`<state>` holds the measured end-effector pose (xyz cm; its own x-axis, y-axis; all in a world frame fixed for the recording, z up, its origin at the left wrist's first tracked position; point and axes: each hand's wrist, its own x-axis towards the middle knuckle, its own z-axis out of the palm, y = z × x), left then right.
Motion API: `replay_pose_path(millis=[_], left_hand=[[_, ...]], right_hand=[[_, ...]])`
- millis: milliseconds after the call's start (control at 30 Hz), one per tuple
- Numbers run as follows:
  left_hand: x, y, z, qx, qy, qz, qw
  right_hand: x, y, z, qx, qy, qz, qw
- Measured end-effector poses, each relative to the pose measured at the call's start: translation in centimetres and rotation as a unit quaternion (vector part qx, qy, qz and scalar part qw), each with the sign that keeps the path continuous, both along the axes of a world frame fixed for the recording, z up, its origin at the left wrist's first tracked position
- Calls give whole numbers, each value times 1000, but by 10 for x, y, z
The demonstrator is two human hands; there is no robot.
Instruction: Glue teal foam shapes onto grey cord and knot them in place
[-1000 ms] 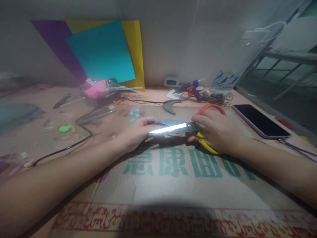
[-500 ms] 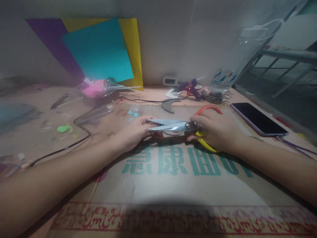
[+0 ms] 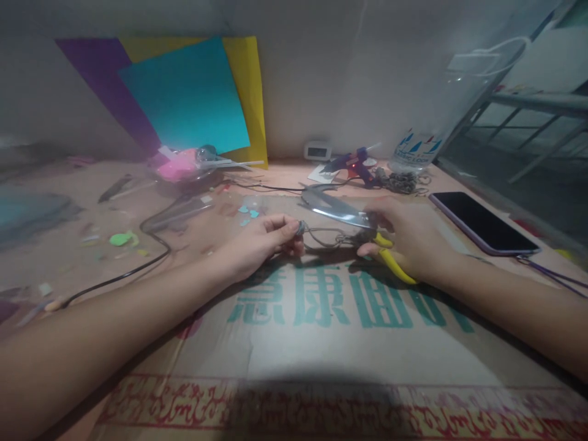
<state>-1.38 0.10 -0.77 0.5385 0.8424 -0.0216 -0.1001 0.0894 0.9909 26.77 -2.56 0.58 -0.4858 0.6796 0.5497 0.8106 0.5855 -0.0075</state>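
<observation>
My left hand (image 3: 269, 242) is closed, with thumb and fingertips pinching a small grey piece (image 3: 301, 228). From it a thin grey cord (image 3: 321, 246) runs in a loop to the right. The cord reaches the jaws of small yellow-handled pliers (image 3: 389, 260), which are in my right hand (image 3: 407, 236). That same hand also holds a pair of scissors (image 3: 337, 211), their blades together and pointing left, above the cord. My fingers cover most of the scissors' handles. Under my hands lies printed cardboard (image 3: 321, 352).
Behind the scissors lies a grey crescent-shaped piece (image 3: 316, 195). Farther back are a glue gun (image 3: 349, 162), a small digital display (image 3: 318, 150), and a chain (image 3: 402, 182). A phone (image 3: 482, 222) lies at right. Blue scraps (image 3: 248, 212) and a black cable (image 3: 154, 236) are at left.
The scissors' blades, spread beside my left fingertips before, have closed and swung up and away. The cord loop and the pliers' jaws now show more clearly between my hands.
</observation>
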Motion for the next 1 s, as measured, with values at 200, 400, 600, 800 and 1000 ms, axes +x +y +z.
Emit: replay_pose_path(millis=[200,400,600,800,1000], left_hand=[[5,-6,7,-56,-9,12,998],[10,-16,12,-101,-22,19,995],[12,-19,12,-64,-35,-13,997],[7,-20,14,103,31,77,991],[3,-22,12,205,65,83,973]], right_hand=[[-4,-2,-2,87,-58,52,993],[-9,-5,0,140,-68,70,985],[-7,-2,-1,130,-56,66,988],[0,0,-2,50,-15,19,998],[4,2,-3,9,49,-17,999]])
